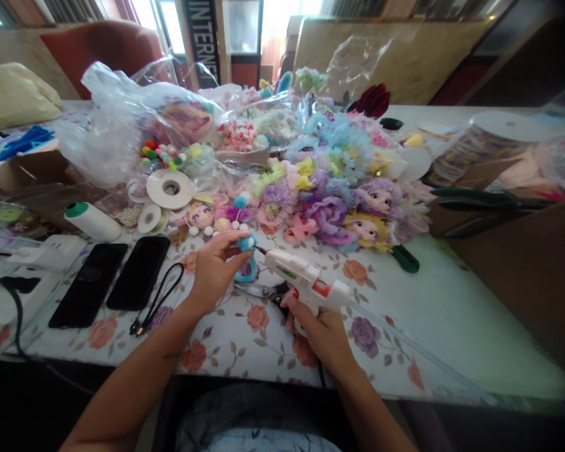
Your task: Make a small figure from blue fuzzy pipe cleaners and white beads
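Note:
Between the thumb and fingers of my left hand point(216, 267) is a small fluffy blue craft piece point(247, 269), with a looped end hanging below the fingertips. My right hand point(322, 336) is wrapped round the grip of a white hot glue gun point(294, 269). The gun's dark nozzle points left and meets or nearly meets the blue piece; I cannot tell if they touch. A long clear glue stick point(419, 351) sticks out of its back. Below the gun lie scissors point(258, 290), their handles partly hidden by my right hand.
Two black phones point(139, 273) and a black wrist strap point(162, 298) lie left on the floral tablecloth point(230, 342). Behind them stand a thread cone point(91, 221) and a ribbon spool point(169, 188). Doll heads point(367, 231), ruffled fabric and plastic bags point(117, 119) pile across the back. A cardboard box point(513, 263) stands right.

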The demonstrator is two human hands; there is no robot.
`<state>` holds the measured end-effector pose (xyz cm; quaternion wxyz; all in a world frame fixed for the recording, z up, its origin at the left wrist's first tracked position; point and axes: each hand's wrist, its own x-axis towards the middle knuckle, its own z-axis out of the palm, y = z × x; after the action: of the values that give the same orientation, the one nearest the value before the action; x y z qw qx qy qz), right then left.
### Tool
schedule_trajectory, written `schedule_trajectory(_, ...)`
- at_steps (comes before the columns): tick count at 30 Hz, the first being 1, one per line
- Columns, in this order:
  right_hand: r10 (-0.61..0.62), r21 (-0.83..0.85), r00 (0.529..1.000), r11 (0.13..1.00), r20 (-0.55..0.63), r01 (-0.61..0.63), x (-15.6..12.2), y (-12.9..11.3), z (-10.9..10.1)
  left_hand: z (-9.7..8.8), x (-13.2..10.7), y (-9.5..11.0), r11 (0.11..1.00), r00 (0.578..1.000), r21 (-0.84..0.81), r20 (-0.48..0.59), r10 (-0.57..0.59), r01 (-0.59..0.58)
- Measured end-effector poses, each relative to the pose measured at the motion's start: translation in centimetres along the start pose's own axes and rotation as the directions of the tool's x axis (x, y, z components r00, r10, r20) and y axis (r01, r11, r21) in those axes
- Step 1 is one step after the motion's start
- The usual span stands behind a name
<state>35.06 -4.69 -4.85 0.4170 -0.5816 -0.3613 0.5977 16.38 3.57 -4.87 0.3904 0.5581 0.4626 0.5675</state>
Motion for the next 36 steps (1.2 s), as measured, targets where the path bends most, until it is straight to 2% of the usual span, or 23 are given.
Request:
schedule_trajectory(4, 0.02, 0.001, 1.0, 1.0, 0.003, -0.02, -0.12, -0.04, 0.1, -0.01, -0.01, 0.1, 1.0, 1.0, 0.005, -0.008, -0.004, 0.004)
schedule_trajectory(10, -0.017, -0.021, 1.0, 1.0, -0.025, 0.016, -0.08, -0.2, 0.18, 0.01, -0.05, 0.2, 1.0, 1.0, -0.004, -0.004, -0.001, 0.001)
schedule_trajectory(16, -0.106, -0.062, 0.992, 0.993, -0.064, 0.102, -0.06, -0.4, 0.19, 0.05, -0.06, 0.13, 0.999, 1.0, -0.033, 0.008, -0.002, 0.002)
schedule_trajectory(21, -0.059, -0.077, 0.996, 0.996, -0.069, 0.054, -0.2, -0.57, 0.26, 0.08, -0.13, 0.33, 0.999, 1.0, -0.034, 0.019, -0.004, 0.004)
schedule_trajectory(30, -0.088, -0.135, 0.992, 0.988, -0.087, 0.075, -0.02, -0.6, 0.2, 0.13, -0.17, 0.36, 0.999, 1.0, -0.032, 0.024, 0.016, -0.015)
schedule_trajectory(36, -0.038, -0.113, 0.996, 0.993, -0.086, 0.028, -0.13, -0.58, 0.25, 0.07, -0.1, 0.21, 1.0, 1.0, -0.006, 0.004, 0.031, -0.031)
